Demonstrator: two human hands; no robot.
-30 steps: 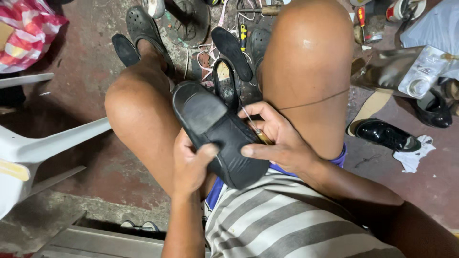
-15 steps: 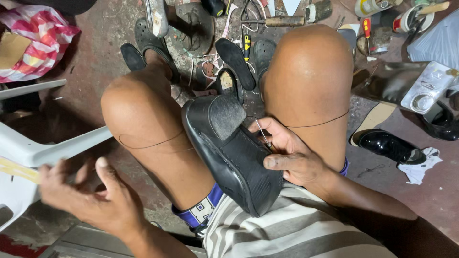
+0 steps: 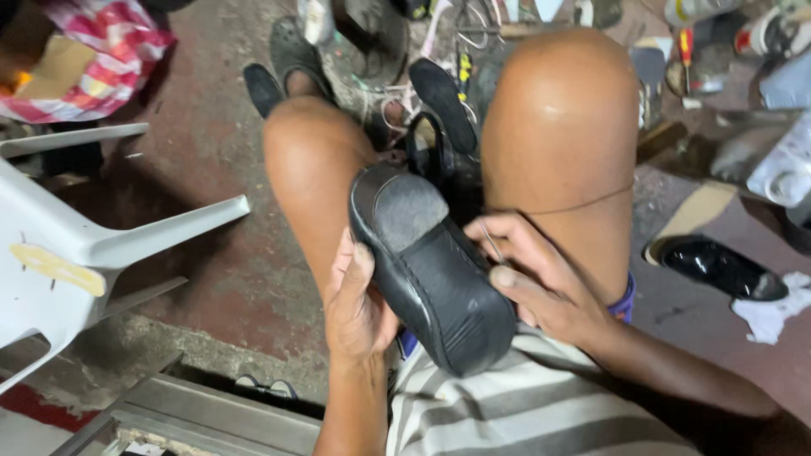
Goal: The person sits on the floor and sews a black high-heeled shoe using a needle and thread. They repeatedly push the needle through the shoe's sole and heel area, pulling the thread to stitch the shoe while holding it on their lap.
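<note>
A seated person's left hand (image 3: pixel 359 308), which half a second earlier was stretched out to the near left away from the work, is back on the black shoe (image 3: pixel 431 266) and cups its left edge with fingers curled round, so the shoe is again steadied from both sides. The shoe lies sole up across the lap, between the bare knees, heel pointing far and toe near. The right hand (image 3: pixel 541 287) presses its thumb on the right edge of the sole, fingers closed on a thin needle (image 3: pixel 492 243) at the seam. The sole is matt, scuffed rubber with a grey, worn heel patch. A glossy black shoe (image 3: pixel 718 268) lies on the rough red floor (image 3: pixel 211 169) at right, a white plastic chair (image 3: pixel 76 245) at left
</note>
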